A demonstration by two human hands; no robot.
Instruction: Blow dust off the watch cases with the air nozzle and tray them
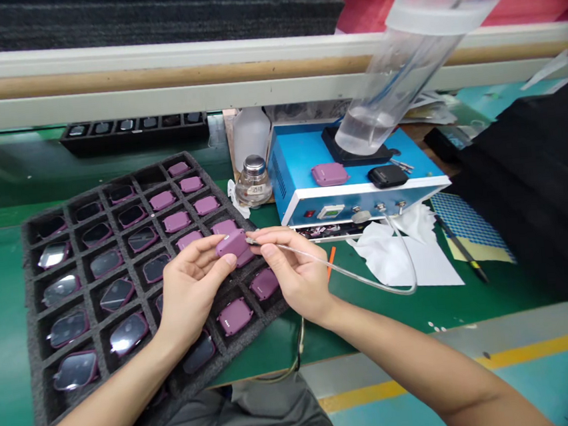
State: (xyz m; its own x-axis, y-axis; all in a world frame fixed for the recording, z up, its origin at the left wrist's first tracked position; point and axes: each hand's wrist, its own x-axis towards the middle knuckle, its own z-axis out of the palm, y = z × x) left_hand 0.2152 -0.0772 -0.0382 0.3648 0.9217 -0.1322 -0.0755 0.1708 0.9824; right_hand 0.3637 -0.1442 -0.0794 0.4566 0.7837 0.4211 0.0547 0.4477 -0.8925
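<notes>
Between thumb and fingers my left hand (188, 292) grips a purple smartwatch case (233, 243) above the foam tray (35, 317). My right hand (297, 272) pinches the tip end of a clear thin tube (340, 273), its end against or very close to the case's right side. From there the tube loops to the front of a blue machine (357, 196). Several purple watch cases sit in the tray's compartments, some with dark glass faces up on the left, others with purple backs up on the right.
A purple case (330, 174) and a black case (387, 176) lie on the machine, before a clear cylinder of liquid (370, 121). Left of it stand a glass bottle (254, 184) and a white bottle (252, 135). Crumpled tissue (386, 253) and a pen (463, 249) lie right.
</notes>
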